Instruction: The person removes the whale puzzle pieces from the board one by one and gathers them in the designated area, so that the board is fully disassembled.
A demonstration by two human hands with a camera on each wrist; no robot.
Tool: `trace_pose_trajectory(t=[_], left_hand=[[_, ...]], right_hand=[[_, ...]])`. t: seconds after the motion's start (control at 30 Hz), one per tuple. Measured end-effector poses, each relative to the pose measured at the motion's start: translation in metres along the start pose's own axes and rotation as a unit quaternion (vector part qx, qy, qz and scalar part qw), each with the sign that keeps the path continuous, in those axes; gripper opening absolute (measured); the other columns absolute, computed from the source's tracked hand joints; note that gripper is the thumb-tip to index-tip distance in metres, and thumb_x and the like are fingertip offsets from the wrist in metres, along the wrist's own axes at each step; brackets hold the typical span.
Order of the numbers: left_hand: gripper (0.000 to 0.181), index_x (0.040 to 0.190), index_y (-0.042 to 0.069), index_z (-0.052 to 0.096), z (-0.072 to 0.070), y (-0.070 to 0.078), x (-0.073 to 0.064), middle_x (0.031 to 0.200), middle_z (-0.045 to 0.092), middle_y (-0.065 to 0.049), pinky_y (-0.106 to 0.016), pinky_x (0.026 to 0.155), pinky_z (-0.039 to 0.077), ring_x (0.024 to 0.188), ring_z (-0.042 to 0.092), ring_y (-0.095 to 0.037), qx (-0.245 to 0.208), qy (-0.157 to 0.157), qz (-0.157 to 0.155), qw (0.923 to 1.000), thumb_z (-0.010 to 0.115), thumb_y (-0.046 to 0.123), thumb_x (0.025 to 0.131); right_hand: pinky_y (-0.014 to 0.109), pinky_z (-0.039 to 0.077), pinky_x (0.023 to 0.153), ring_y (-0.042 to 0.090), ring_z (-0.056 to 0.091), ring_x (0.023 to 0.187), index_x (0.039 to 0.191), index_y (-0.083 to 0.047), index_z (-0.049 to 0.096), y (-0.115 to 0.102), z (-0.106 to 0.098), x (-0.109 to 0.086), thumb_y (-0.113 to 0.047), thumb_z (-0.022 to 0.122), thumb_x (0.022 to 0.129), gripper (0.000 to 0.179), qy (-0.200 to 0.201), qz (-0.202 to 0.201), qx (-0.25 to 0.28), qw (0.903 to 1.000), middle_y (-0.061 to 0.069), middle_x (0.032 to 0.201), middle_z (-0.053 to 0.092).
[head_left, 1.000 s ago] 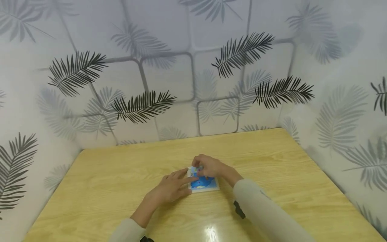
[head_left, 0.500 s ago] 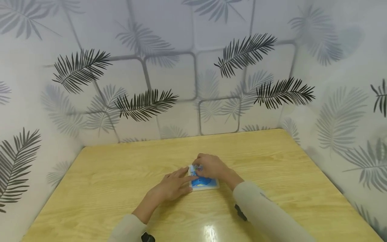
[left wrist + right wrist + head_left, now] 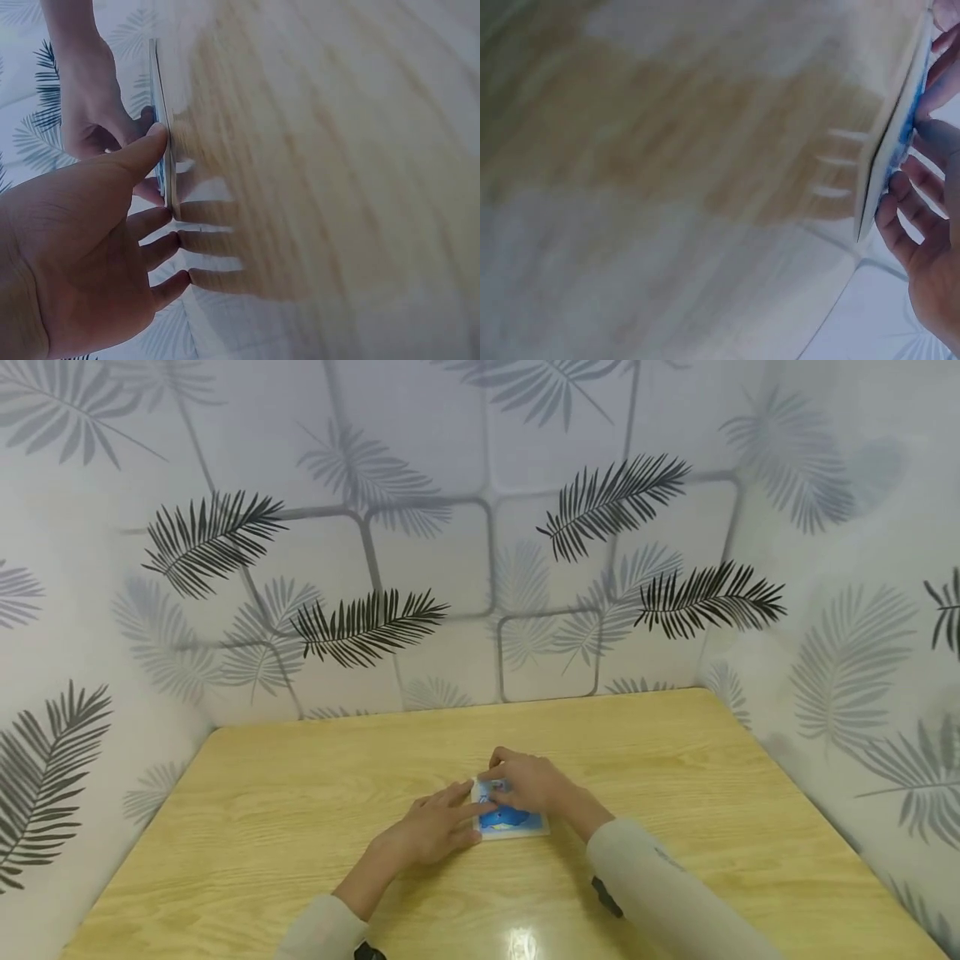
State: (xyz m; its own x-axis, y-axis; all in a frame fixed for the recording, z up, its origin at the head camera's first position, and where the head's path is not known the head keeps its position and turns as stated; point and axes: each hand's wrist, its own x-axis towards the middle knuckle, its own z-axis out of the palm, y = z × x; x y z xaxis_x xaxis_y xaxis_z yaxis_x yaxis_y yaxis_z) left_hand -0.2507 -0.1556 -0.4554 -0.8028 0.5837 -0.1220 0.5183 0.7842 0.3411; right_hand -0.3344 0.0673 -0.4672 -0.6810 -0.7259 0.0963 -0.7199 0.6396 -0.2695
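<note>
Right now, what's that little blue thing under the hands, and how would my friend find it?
Look at the wooden table set against the leaf-patterned wall. Near its middle, the left hand and right hand meet over a small flat square board. It is white-edged with a bright blue picture, the only colourful thing on the table.

Pale grey long sleeves are being worn on both arms, ending at the wrists, well behind the fingers. A black strap is being worn on the right sleeve; another dark piece is showing at the left sleeve.
</note>
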Motion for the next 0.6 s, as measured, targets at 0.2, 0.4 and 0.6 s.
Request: trace_pose_trajectory(t=[0.2, 0.4, 0.6], left_hand=[[0.051, 0.16, 0.026, 0.043, 0.0, 0.0001, 0.0004, 0.17, 0.023, -0.02, -0.074, 0.114, 0.027, 0.156, 0.022, -0.045, -0.008, -0.002, 0.005, 1.0, 0.048, 0.04, 0.111], [0.051, 0.16, 0.027, 0.042, 0.0012, -0.0011, 0.0005, 0.171, 0.022, -0.019, -0.074, 0.115, 0.027, 0.156, 0.021, -0.044, -0.006, 0.0, 0.001, 1.0, 0.047, 0.041, 0.111], [0.05, 0.16, 0.028, 0.043, 0.0026, -0.0011, 0.0001, 0.171, 0.022, -0.019, -0.073, 0.116, 0.025, 0.156, 0.021, -0.044, -0.014, 0.0, 0.005, 0.9999, 0.047, 0.04, 0.111]], right_hand=[[0.039, 0.059, 0.09, 0.023, 0.069, 0.103, 0.128, -0.006, 0.074, 0.0014, -0.007, -0.0017, -0.018, 0.073, 0.099, 0.032, 0.006, -0.036, 0.005, 0.9993, 0.009, 0.123, 0.064], [0.035, 0.058, 0.088, 0.02, 0.065, 0.097, 0.129, -0.004, 0.073, 0.0032, -0.0102, -0.0022, -0.01, 0.072, 0.099, 0.031, -0.011, -0.039, 0.027, 0.9988, 0.009, 0.118, 0.063], [0.038, 0.057, 0.089, 0.019, 0.064, 0.099, 0.121, -0.009, 0.076, 0.0084, -0.0084, -0.0084, -0.011, 0.075, 0.095, 0.027, 0.002, 0.024, 0.072, 0.9971, 0.004, 0.11, 0.066]])
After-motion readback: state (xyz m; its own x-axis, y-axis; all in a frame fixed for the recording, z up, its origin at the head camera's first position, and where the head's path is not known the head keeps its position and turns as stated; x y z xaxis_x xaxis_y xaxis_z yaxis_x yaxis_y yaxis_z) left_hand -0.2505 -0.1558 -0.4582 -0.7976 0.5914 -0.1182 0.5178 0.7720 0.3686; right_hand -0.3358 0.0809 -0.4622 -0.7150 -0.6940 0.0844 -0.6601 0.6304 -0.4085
